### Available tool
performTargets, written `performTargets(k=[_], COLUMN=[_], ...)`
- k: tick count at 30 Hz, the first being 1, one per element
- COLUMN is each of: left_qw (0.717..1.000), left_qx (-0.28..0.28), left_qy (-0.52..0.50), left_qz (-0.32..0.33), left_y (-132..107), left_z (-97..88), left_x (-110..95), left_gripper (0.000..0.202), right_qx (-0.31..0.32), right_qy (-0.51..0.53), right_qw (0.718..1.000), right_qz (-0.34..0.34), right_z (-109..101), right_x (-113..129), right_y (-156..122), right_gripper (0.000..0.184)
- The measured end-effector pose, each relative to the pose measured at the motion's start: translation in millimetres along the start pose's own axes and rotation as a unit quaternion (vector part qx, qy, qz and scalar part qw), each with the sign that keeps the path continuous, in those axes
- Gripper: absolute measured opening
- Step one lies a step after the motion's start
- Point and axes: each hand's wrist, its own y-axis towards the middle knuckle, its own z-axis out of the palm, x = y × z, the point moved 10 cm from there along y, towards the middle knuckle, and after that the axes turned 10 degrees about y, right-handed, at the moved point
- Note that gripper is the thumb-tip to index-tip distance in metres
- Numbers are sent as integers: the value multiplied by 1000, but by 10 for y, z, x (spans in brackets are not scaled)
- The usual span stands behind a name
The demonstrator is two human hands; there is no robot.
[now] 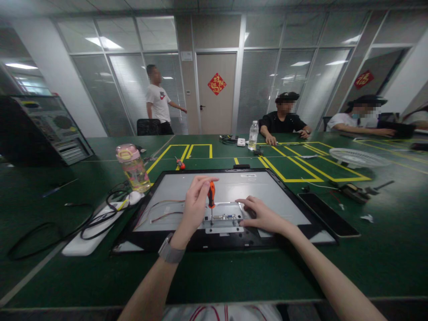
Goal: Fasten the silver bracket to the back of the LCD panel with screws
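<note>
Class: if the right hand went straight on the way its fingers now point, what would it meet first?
Most likely the metal bracket; the right hand seems to touch its edge, though depth is unclear.

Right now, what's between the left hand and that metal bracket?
In the head view, a screwdriver: the left hand holds its orange handle, and its shaft points down at the metal bracket.

A person's left hand [195, 203] grips an orange-and-black screwdriver [211, 196], upright, tip down at a metal bracket [224, 230] on a flat-lying monitor panel [274, 196]. The right hand [262, 216] rests fingers at the bracket's right side. Smartphone [327, 214] right of the panel; pink-lidded bottle [131, 165] left.
</note>
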Motion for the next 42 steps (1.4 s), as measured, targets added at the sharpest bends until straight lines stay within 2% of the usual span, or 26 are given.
performTargets(k=[2,4,9,13,15,21,29,31,35,42], left_qw=[999,999,999,999,999,998,999,999,998,999], left_qx=[26,37,-7,14,24,-39,-33,-29,-53,-43], left_qy=[-25,-29,7,-9,-16,20,-9,-15,18,13], left_qz=[-9,-4,38,27,29,45,-36,-27,38,8], left_y=[-15,-25,-26,-28,-33,-41,-56,-57,-56,-28], left_z=[59,93,17,38,58,-38,-32,-18,-63,-65], left_x=[26,34,-38,-64,-78,-65,50,31,-100,-5], left_gripper=[29,26,11,27,26,7,31,29,17,23], right_qx=[0,1,-3,-1,-1,-6,1,-1,-6,-4], right_qy=[-2,-1,7,4,5,11,6,3,5,5], right_qw=[1000,1000,1000,1000,1000,1000,1000,1000,1000,1000], right_qz=[1,1,1,0,-2,-6,7,2,-6,-3], right_z=[-1,0,-10,-7,-4,-7,-8,-7,-6,-3], right_x=[6,16,34,23,17,10,26,25,-5,-38], right_y=[-5,-9,-10,-4,-3,-2,-9,-5,4,-1], right_gripper=[65,65,64,64,65,64,64,64,65,66])
